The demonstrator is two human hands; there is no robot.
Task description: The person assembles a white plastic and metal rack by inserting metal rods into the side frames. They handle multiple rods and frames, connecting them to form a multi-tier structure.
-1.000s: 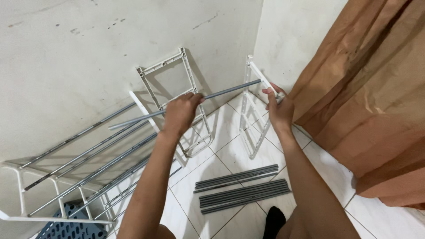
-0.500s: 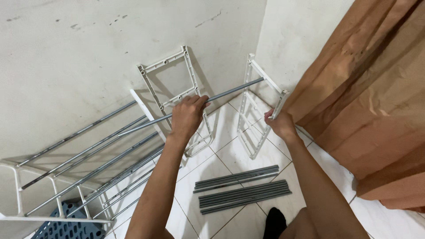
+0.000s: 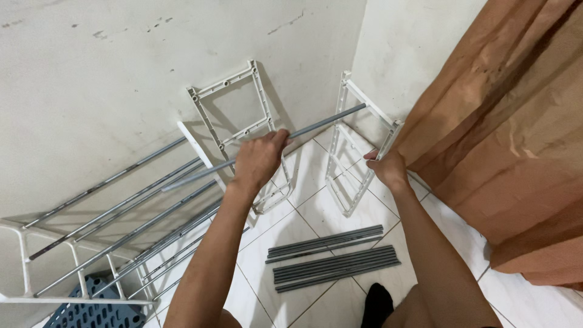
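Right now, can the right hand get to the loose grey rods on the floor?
Probably yes: the right hand grips the white side frame, but the grey rods lie uncovered on the tiles just below it.

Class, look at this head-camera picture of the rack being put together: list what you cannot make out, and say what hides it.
- Head view: the far tip of the grey rod meets the white side frame; whether it is seated is too small to tell.
- The left hand covers the rod's middle.
- The right hand hides its grip on the frame.
- The blue crate is cut off by the bottom edge.
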